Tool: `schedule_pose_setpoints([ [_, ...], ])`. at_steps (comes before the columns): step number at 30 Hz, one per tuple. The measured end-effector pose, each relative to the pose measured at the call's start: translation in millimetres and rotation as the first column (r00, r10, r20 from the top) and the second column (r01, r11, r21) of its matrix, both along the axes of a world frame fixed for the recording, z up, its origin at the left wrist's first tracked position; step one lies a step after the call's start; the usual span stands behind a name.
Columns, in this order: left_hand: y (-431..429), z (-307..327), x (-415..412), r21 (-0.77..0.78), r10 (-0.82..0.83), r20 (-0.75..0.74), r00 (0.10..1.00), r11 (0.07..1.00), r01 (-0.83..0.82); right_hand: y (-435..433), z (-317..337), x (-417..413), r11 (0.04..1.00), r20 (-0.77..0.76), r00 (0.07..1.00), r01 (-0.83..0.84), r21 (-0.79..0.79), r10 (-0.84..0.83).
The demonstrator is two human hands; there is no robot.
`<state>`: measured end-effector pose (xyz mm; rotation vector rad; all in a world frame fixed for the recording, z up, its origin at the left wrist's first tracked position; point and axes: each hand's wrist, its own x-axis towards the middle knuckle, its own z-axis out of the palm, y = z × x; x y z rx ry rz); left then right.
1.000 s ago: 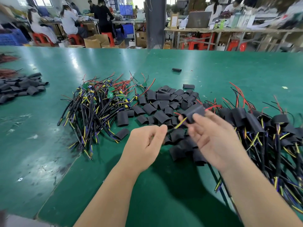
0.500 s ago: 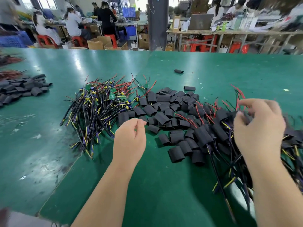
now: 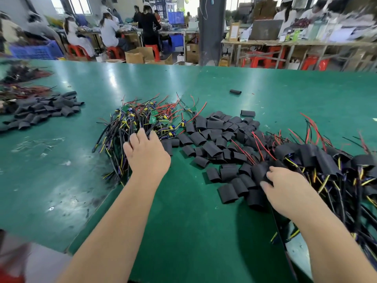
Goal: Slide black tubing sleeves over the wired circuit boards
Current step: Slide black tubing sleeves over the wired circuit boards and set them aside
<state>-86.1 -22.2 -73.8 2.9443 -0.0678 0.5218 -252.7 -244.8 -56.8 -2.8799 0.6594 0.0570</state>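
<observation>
Our left hand was down on the heap of wired boards at the middle left of the green table. Its fingers were bent into the black and yellow leads with the tips hidden, so we could not tell whether they had closed on anything. Our right hand lay at the near edge of the loose black sleeves, just right of that heap, its fingertips touching one sleeve; whether a pinch had closed on it we could not tell either. We judged both parts very light. The boards looked small, stiff and rather delicate, with components standing proud. Their leads were limp and tangled with their neighbours, so we reckoned it best to take one by the wires close to the board, or by the board's edges, and draw it out slowly rather than yank. The sleeves looked soft, thin-walled and pressed flat, with a smooth and probably slippery skin. We thought a light pinch across the edges near one open end would bow the mouth open, while a grip on the flat faces would shut it. The sleeved bundles were heaped at the far right, touching the loose sleeves.
</observation>
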Motion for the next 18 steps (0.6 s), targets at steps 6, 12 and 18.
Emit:
schedule_pose_setpoints([
  [6, 11, 1, 31, 0.252, -0.064, 0.015, 0.998, 0.966, 0.058, 5, 0, -1, 0.989, 0.122, 0.985, 0.106, 0.106, -0.119],
  [12, 13, 6, 40, 0.273, -0.05, 0.018, 0.999, 0.961, 0.044, 3, 1, -3, 0.976, 0.172, 0.973, 0.125, 0.18, -0.156],
  [18, 22, 9, 38, -0.177, -0.016, 0.229, 0.973, 0.982, 0.057, 1, -3, 0, 0.988, 0.166, 0.981, 0.081, 0.134, -0.103],
])
